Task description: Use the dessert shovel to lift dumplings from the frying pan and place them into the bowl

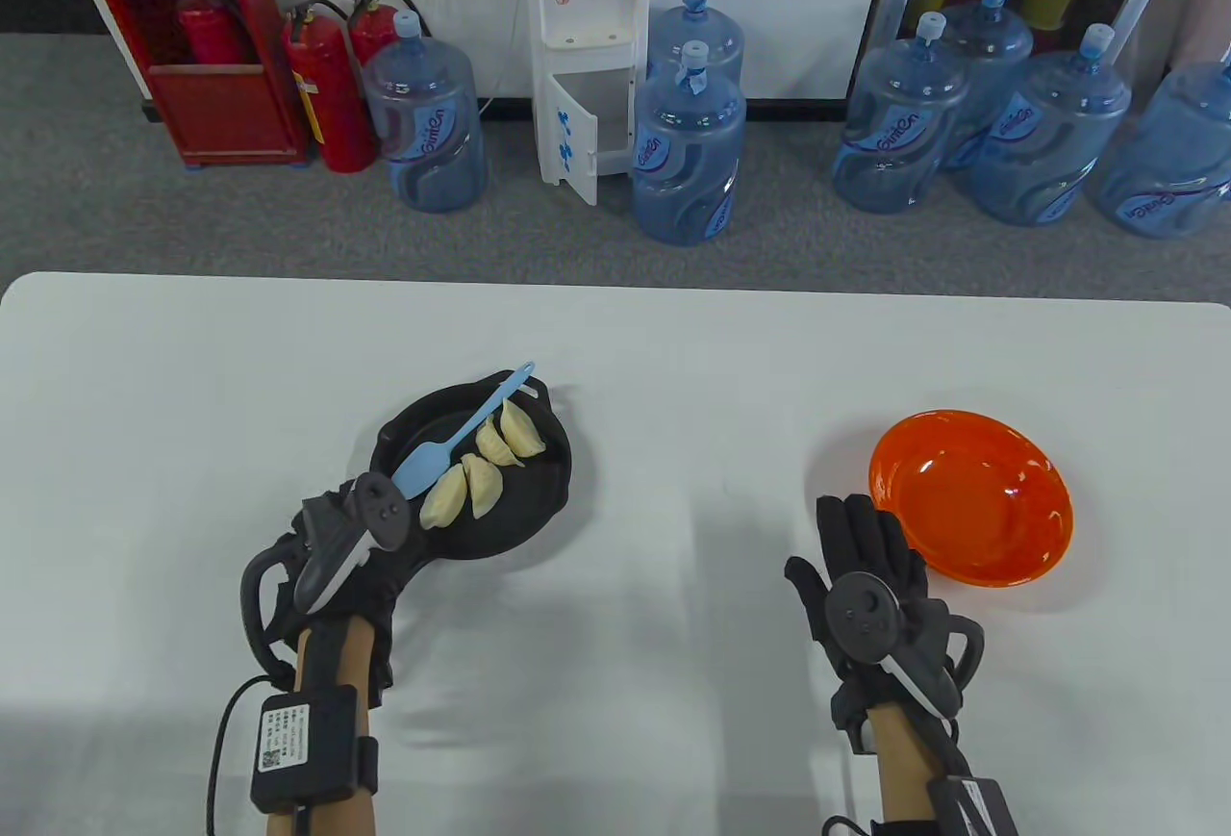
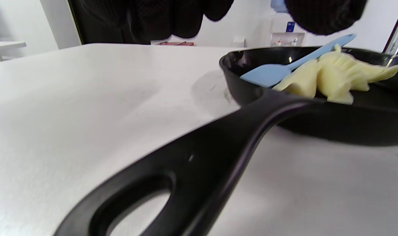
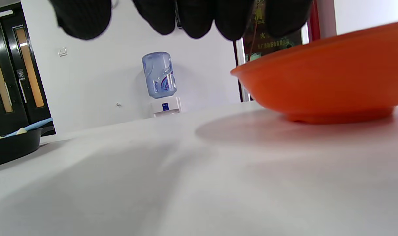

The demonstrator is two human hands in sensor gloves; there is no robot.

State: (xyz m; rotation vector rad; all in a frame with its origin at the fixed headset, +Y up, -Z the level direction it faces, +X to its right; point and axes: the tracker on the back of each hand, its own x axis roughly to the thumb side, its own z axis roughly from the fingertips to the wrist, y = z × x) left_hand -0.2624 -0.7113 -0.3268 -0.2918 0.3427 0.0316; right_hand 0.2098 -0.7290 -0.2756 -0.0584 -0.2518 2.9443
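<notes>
A black frying pan (image 1: 539, 499) sits left of centre on the white table, with several pale dumplings (image 1: 481, 475) in it. A light blue dessert shovel (image 1: 462, 437) lies loose across the pan, its blade near the handle side. My left hand (image 1: 332, 533) hovers over the pan handle (image 2: 218, 144); its fingers (image 2: 185, 16) hang above the handle without closing round it. My right hand (image 1: 861, 552) lies flat with straight fingers (image 3: 192, 16), just left of the empty orange bowl (image 1: 971, 494).
The table's far edge (image 1: 615, 283) runs across the middle of the table view. Beyond it, on the grey floor, stand several blue water bottles (image 1: 688, 148), a white dispenser (image 1: 587, 38) and red fire extinguishers (image 1: 327, 86). Bare tabletop (image 1: 692, 509) separates pan and bowl.
</notes>
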